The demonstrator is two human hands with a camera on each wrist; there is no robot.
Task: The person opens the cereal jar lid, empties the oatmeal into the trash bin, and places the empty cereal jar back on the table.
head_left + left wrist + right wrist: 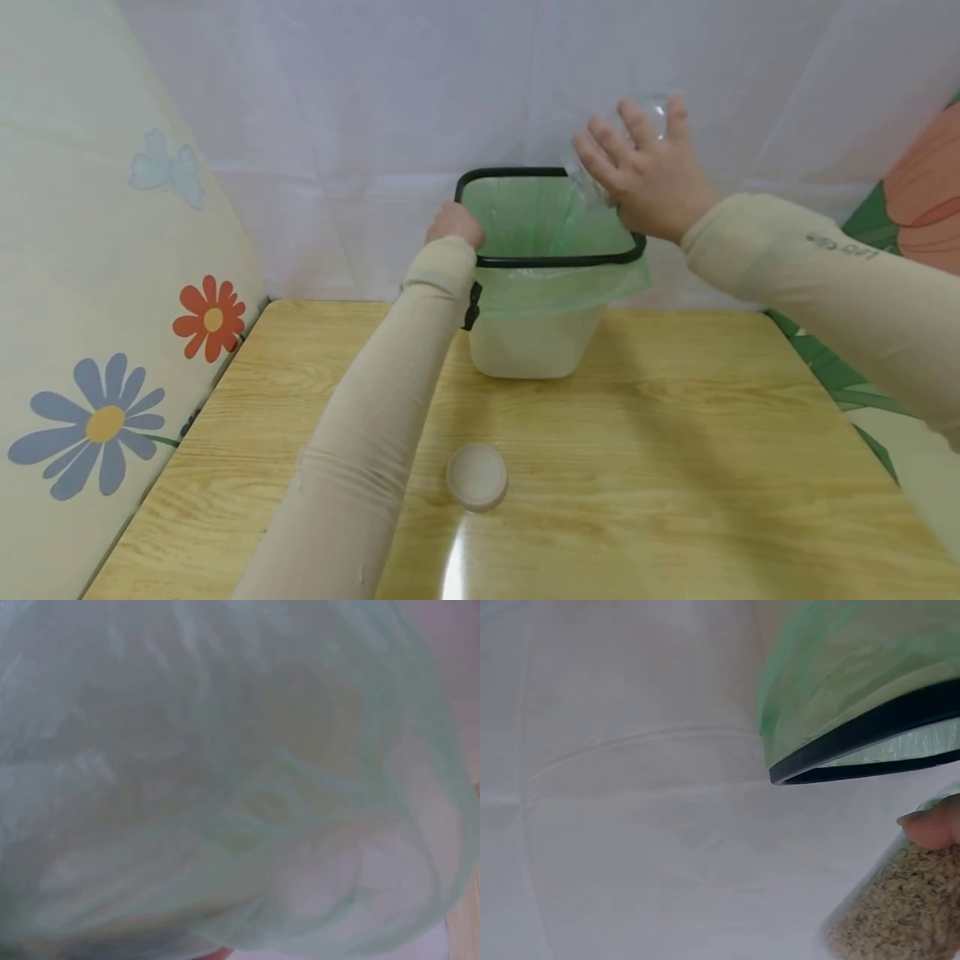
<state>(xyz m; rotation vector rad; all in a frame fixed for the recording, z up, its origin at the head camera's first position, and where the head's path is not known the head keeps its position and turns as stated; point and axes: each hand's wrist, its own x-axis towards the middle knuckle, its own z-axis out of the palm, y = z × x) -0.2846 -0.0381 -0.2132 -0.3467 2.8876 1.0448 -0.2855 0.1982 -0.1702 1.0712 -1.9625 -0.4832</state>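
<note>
A white trash bin (pixel 532 346) with a black rim (pixel 555 262) stands on the table, lined with a thin green bag (pixel 517 217). My left hand (pixel 455 223) grips the rim at its left side. In the left wrist view the green bag (pixel 300 765) fills nearly everything and hides the fingers. Over the bin's right side, my right hand (pixel 648 175) holds a clear plastic jar (pixel 656 108), tilted toward the opening. Dry flakes like oats (pixel 904 907) show inside it in the right wrist view, under my thumb (pixel 934 825).
A round beige lid (pixel 477 477) lies on the wooden table (pixel 697 467) in front of the bin. White cloth (pixel 360 125) hangs behind. Panels with painted flowers (pixel 105 425) stand at the left and right edges.
</note>
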